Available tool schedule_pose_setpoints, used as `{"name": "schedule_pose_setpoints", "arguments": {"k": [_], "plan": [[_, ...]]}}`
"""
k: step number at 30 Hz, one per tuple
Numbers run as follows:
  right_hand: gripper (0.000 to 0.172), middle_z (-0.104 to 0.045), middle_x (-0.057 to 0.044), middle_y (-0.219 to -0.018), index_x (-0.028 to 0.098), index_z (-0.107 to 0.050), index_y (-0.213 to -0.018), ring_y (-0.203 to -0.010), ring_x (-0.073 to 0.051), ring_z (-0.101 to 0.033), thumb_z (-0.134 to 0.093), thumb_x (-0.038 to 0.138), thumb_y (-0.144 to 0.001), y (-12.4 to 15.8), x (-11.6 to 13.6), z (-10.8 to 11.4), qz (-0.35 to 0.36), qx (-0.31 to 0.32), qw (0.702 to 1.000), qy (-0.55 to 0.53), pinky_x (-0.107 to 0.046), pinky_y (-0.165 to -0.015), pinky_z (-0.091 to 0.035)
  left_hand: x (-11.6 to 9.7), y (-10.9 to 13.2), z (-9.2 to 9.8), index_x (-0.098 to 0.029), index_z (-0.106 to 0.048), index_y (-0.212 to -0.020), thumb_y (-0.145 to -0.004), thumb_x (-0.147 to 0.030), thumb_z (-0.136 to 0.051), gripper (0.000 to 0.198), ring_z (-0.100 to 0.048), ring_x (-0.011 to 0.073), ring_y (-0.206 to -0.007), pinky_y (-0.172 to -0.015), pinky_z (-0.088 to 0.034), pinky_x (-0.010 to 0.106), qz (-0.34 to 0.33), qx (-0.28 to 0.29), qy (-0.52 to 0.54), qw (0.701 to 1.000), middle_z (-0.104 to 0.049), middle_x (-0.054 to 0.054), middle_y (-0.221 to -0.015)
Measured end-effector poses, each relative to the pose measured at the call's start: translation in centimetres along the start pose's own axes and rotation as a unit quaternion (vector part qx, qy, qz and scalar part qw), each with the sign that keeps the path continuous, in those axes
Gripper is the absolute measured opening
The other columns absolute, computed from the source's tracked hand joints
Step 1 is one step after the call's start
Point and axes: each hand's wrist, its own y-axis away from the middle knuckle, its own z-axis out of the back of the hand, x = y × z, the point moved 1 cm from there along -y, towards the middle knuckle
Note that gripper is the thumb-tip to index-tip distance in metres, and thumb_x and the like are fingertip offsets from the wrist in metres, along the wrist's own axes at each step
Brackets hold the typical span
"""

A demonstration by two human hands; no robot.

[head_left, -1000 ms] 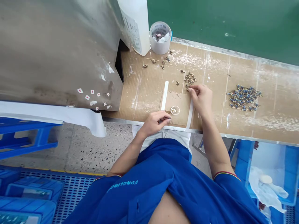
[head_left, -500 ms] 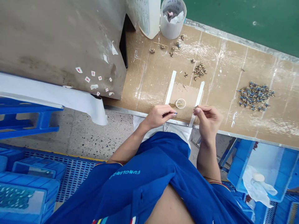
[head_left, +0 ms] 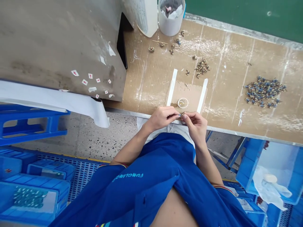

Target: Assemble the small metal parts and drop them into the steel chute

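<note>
Close to the table's front edge, my left hand (head_left: 165, 118) pinches a small part with a bit of blue (head_left: 179, 115) showing at the fingertips. My right hand (head_left: 196, 125) is closed on a tiny dark brass-coloured part (head_left: 182, 113), its fingertips against those of the left. The fingers cover most of both parts, so their exact kind cannot be told. Just beyond the hands, a small round white lid (head_left: 182, 103) with a thin stick across it rests on a cardboard piece (head_left: 193, 91) taped down by white strips.
To the right lies a large pile of small brass and blue parts (head_left: 265, 91); a smaller brass pile (head_left: 202, 67) sits behind the cardboard. A white tub (head_left: 170, 26) and a white bottle (head_left: 148, 19) stand at the back. A metal box (head_left: 94, 47) borders the left.
My right hand has moved left, bringing its small part up to the left hand's. My left hand has stayed nearly in place. The view has shifted slightly.
</note>
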Motion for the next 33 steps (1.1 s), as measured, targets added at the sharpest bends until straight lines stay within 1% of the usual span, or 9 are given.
{"name": "schedule_pose_setpoints", "arguments": {"k": [4,9,15,19,22,25,29,33], "plan": [[0.033,-0.073,-0.001,-0.071,0.021,-0.073,-0.080,-0.066,-0.016,-0.071,-0.082,0.053,-0.076,0.0,0.0,0.2,-0.009,0.012,1.000,-0.003,-0.029,-0.063,-0.062,0.1,0.1,0.0,-0.015,-0.071,-0.087,-0.099,-0.025,-0.057,0.020,-0.065,0.0131,-0.072,-0.068,-0.049,0.023,-0.005,0.006,0.002,1.000,-0.072,0.005,-0.079],[0.037,-0.074,-0.002,-0.073,0.021,-0.072,-0.079,-0.065,-0.015,-0.070,-0.082,0.056,-0.074,-0.3,0.1,0.4,-0.026,0.040,0.999,0.006,-0.030,-0.063,-0.062,0.0,0.1,0.0,-0.015,-0.070,-0.086,-0.101,-0.029,-0.054,0.026,-0.065,0.0135,-0.072,-0.067,-0.048,0.024,0.010,0.006,0.020,1.000,-0.071,0.006,-0.079],[0.038,-0.072,-0.001,-0.073,0.022,-0.069,-0.078,-0.064,-0.015,-0.069,-0.082,0.057,-0.075,-0.4,0.3,0.1,-0.031,0.060,0.998,-0.013,-0.030,-0.062,-0.062,-0.1,0.1,0.2,-0.015,-0.068,-0.083,-0.101,-0.030,-0.055,0.026,-0.064,0.0135,-0.070,-0.067,-0.048,0.025,0.038,-0.004,0.054,0.998,-0.071,0.005,-0.078],[0.038,-0.071,-0.001,-0.074,0.022,-0.067,-0.077,-0.065,-0.014,-0.068,-0.079,0.058,-0.078,-0.5,0.5,-0.1,-0.019,0.085,0.996,-0.002,-0.030,-0.063,-0.060,0.0,0.2,0.3,-0.016,-0.068,-0.081,-0.100,-0.030,-0.056,0.026,-0.064,0.0137,-0.069,-0.067,-0.049,0.025,0.040,0.000,0.066,0.997,-0.071,0.005,-0.077],[0.036,-0.071,-0.001,-0.075,0.021,-0.066,-0.077,-0.066,-0.014,-0.067,-0.077,0.055,-0.081,-0.6,0.7,0.1,-0.002,0.114,0.993,0.023,-0.028,-0.062,-0.058,0.1,0.3,0.4,-0.016,-0.067,-0.081,-0.100,-0.028,-0.055,0.026,-0.064,0.0139,-0.070,-0.067,-0.048,0.025,0.025,0.004,0.058,0.998,-0.071,0.005,-0.077],[0.034,-0.071,-0.001,-0.075,0.021,-0.065,-0.078,-0.067,-0.014,-0.066,-0.073,0.054,-0.085,-0.7,1.1,0.4,0.017,0.134,0.989,0.062,-0.027,-0.060,-0.055,0.2,0.3,0.3,-0.015,-0.067,-0.081,-0.100,-0.026,-0.054,0.025,-0.065,0.0144,-0.071,-0.067,-0.048,0.025,0.016,0.020,0.038,0.999,-0.070,0.005,-0.077],[0.031,-0.072,-0.002,-0.076,0.021,-0.062,-0.076,-0.068,-0.015,-0.066,-0.068,0.048,-0.090,-0.8,1.9,0.8,0.041,0.158,0.977,0.138,-0.029,-0.062,-0.055,0.2,0.1,0.3,-0.016,-0.067,-0.083,-0.099,-0.024,-0.053,0.023,-0.065,0.0156,-0.073,-0.069,-0.048,0.026,0.028,0.070,-0.003,0.997,-0.069,0.004,-0.077],[0.026,-0.071,-0.002,-0.074,0.021,-0.061,-0.075,-0.067,-0.015,-0.066,-0.065,0.042,-0.092,-0.8,2.3,0.7,0.063,0.162,0.967,0.186,-0.029,-0.063,-0.054,0.3,-0.1,0.3,-0.016,-0.067,-0.083,-0.098,-0.021,-0.053,0.021,-0.065,0.0162,-0.073,-0.068,-0.047,0.026,0.029,0.095,-0.019,0.995,-0.068,0.004,-0.076]]}}
